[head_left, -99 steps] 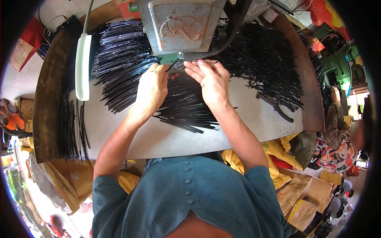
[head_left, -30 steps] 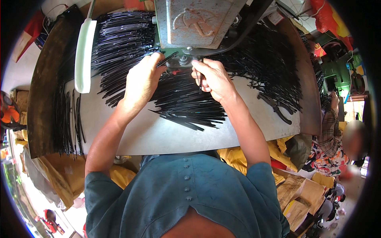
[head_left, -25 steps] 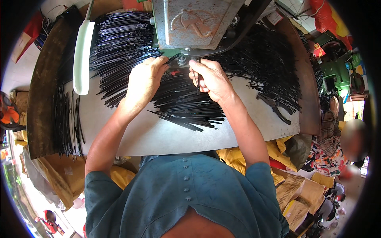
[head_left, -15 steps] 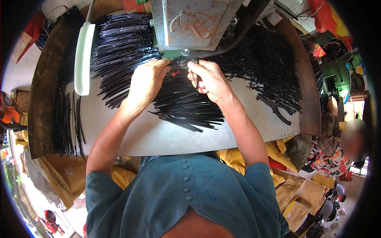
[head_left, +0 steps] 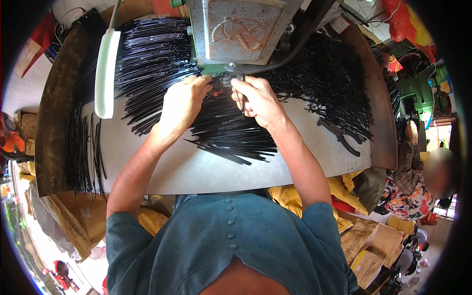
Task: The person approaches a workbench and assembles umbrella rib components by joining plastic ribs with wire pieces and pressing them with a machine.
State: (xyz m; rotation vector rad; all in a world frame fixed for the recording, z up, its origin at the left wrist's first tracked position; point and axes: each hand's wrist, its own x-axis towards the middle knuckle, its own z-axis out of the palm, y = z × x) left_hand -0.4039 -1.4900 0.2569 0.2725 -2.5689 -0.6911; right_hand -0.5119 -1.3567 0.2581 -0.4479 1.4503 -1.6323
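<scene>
Both my hands are at the base of a green-grey press (head_left: 243, 32) with a raised umbrella emblem. My left hand (head_left: 183, 104) is closed, thumb and fingers pinching the end of a thin black strip (head_left: 215, 78) beside the small metal die (head_left: 225, 78). On the other side of the die my right hand (head_left: 261, 102) is curled round another slim black strip (head_left: 244, 104), which hangs down from its fingers. Below and between my wrists lies a loose pile of black strips (head_left: 231, 130). Fine detail at the die is too small to make out.
More black strips lie in a stacked bundle (head_left: 152, 59) on the left and a tangled heap (head_left: 327, 73) on the right. Dark-handled pliers (head_left: 341, 137) rest on the metal tabletop (head_left: 314, 160). A white lamp (head_left: 105, 73) hangs at left. Another person (head_left: 408, 172) sits far right.
My right hand has shifted very slightly left at the die. My left hand keeps its place, and both grips look the same.
</scene>
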